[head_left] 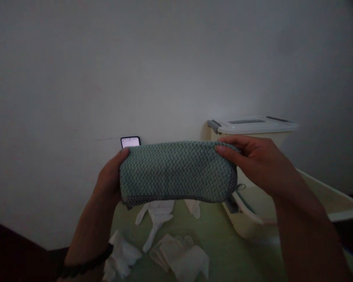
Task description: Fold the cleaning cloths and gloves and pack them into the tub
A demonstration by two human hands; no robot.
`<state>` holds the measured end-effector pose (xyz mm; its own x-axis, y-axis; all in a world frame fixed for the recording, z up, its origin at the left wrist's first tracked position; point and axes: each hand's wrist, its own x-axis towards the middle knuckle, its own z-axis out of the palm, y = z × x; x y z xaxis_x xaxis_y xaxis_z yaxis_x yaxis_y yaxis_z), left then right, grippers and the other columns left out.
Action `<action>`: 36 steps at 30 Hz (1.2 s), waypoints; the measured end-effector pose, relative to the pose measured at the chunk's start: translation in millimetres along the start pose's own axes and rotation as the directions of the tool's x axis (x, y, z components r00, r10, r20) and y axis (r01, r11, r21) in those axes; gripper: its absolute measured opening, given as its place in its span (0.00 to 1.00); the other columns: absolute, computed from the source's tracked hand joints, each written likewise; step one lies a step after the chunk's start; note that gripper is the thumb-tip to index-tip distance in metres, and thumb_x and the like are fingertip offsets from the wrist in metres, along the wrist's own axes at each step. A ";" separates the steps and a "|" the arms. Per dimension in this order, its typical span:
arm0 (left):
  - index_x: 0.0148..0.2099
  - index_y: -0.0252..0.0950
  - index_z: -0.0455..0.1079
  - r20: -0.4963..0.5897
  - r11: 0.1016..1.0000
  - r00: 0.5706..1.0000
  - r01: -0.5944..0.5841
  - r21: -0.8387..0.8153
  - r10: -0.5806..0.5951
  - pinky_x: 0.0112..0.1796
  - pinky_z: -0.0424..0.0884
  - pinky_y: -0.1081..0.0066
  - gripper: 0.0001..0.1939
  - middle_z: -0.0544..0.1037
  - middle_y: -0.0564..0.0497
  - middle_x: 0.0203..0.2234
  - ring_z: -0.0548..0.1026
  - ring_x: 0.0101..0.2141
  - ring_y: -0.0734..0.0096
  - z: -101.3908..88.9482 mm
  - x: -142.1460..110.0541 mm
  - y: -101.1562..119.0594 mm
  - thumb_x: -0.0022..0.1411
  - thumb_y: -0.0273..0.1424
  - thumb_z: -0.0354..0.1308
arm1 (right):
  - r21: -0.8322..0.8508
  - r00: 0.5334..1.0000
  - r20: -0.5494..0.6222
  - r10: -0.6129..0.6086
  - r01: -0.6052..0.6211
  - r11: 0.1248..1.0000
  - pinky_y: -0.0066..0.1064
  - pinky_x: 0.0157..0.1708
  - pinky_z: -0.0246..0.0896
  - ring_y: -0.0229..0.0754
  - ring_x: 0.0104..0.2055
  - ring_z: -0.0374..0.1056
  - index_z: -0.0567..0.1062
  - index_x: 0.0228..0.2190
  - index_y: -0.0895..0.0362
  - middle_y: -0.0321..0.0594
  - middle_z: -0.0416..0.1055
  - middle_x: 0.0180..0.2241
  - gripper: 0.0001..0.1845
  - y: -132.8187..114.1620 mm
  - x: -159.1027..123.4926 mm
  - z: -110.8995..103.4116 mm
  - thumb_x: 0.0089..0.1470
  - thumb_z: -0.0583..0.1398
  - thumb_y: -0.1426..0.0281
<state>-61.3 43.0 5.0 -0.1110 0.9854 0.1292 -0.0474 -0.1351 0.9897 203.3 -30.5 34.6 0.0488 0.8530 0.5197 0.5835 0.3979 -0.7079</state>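
A green woven cleaning cloth (176,172) with a dark checked edge is stretched level between my two hands, above the table. My left hand (110,174) grips its left end, thumb on the near face and the other fingers hidden behind. At the upper right corner, my right hand (252,160) pinches the cloth between thumb and fingers. A small hanging loop (241,187) sticks out from the cloth's right edge. Below it, white gloves (157,219) lie on the table, partly covered by the cloth in this view.
More crumpled white gloves (182,256) rest on the green tabletop (220,250) near me. On the right stands an open pale plastic bin (247,231), with a lidded box (252,125) behind it. A lit phone (131,141) leans near the wall (164,78).
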 end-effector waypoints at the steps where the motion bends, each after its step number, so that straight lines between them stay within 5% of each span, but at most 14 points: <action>1: 0.35 0.34 0.68 0.011 0.994 0.998 0.066 -0.092 -0.065 0.25 0.72 0.69 0.12 0.74 0.50 0.22 0.74 0.25 0.65 0.5 1.1 -2.5 0.54 0.38 0.53 | -0.035 1.000 -0.022 -0.001 0.000 0.999 0.31 0.29 0.63 0.40 0.31 0.69 0.75 0.37 0.56 0.39 0.74 0.32 0.15 -0.3 0.5 1.1 0.51 0.56 0.61; 5: 0.32 0.33 0.68 0.037 0.961 0.993 0.114 -0.252 -0.108 0.26 0.70 0.72 0.12 0.73 0.53 0.22 0.71 0.24 0.70 -0.4 4.7 -9.4 0.51 0.38 0.58 | -0.246 0.996 0.074 -0.046 0.062 0.967 0.32 0.33 0.61 0.41 0.34 0.68 0.74 0.38 0.56 0.39 0.74 0.33 0.13 2.8 2.1 -0.9 0.55 0.53 0.67; 12: 0.31 0.34 0.71 0.117 0.993 0.993 -0.003 -0.116 0.017 0.27 0.67 0.76 0.11 0.73 0.55 0.23 0.70 0.25 0.75 9.5 -9.1 -1.4 0.47 0.36 0.63 | -0.466 0.953 0.297 0.059 0.091 0.880 0.35 0.37 0.60 0.45 0.39 0.69 0.71 0.41 0.56 0.43 0.74 0.37 0.14 11.4 -3.6 -3.6 0.56 0.49 0.73; 18: 0.30 0.36 0.72 0.172 0.997 0.985 0.021 0.077 -0.035 0.20 0.63 0.77 0.11 0.74 0.55 0.20 0.69 0.19 0.76 27.7 -18.7 -1.1 0.44 0.35 0.65 | -0.357 0.930 0.365 -0.037 0.176 0.917 0.43 0.52 0.51 0.51 0.54 0.57 0.60 0.54 0.65 0.53 0.62 0.52 0.28 -8.4 -10.7 30.9 0.55 0.53 0.62; 22: 0.29 0.37 0.72 0.263 0.992 0.965 -0.022 0.125 -0.012 0.21 0.65 0.75 0.09 0.75 0.54 0.20 0.71 0.21 0.73 33.8 -24.0 0.6 0.44 0.34 0.65 | -0.266 0.910 0.394 -0.129 0.247 0.932 0.42 0.50 0.54 0.50 0.51 0.60 0.64 0.50 0.64 0.52 0.66 0.48 0.24 -17.2 -9.2 50.3 0.55 0.53 0.62; 26: 0.29 0.37 0.71 0.290 0.996 0.956 -0.053 0.068 0.031 0.22 0.66 0.76 0.10 0.76 0.54 0.23 0.72 0.22 0.74 39.5 -32.1 5.3 0.42 0.32 0.66 | -0.189 0.938 0.335 -0.094 0.164 0.968 0.39 0.42 0.60 0.47 0.43 0.67 0.70 0.43 0.60 0.48 0.72 0.41 0.18 -17.7 -5.4 51.3 0.57 0.51 0.62; 30: 0.29 0.37 0.68 0.408 0.997 0.910 -0.074 0.000 0.067 0.24 0.67 0.78 0.09 0.74 0.55 0.23 0.72 0.23 0.76 34.6 -35.3 10.6 0.45 0.29 0.65 | -0.084 0.938 0.321 -0.130 0.165 0.983 0.29 0.32 0.59 0.38 0.32 0.69 0.71 0.33 0.56 0.37 0.74 0.30 0.10 -15.8 -2.5 45.3 0.56 0.53 0.65; 35: 0.44 0.38 0.63 0.663 0.990 0.745 -0.025 0.138 -0.073 0.30 0.72 0.72 0.23 0.75 0.51 0.33 0.74 0.31 0.69 7.0 -24.1 8.2 0.44 0.25 0.65 | -0.063 0.972 0.228 -0.064 0.080 0.995 0.25 0.26 0.57 0.36 0.30 0.68 0.67 0.31 0.55 0.35 0.72 0.28 0.07 -16.0 -4.3 37.6 0.56 0.52 0.66; 36: 0.43 0.37 0.63 0.661 0.984 0.745 -0.036 0.174 -0.090 0.28 0.71 0.73 0.23 0.75 0.51 0.31 0.74 0.30 0.71 2.4 -20.9 6.4 0.45 0.25 0.65 | -0.071 0.972 0.230 -0.046 0.064 0.995 0.26 0.26 0.57 0.37 0.30 0.68 0.66 0.31 0.55 0.35 0.72 0.28 0.07 -16.1 -5.5 35.3 0.56 0.51 0.66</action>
<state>-56.9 21.7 8.8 0.5779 0.8147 0.0483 0.1299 -0.1502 0.9801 165.1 -29.7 26.3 -0.1658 0.8885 0.4279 0.6415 0.4267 -0.6375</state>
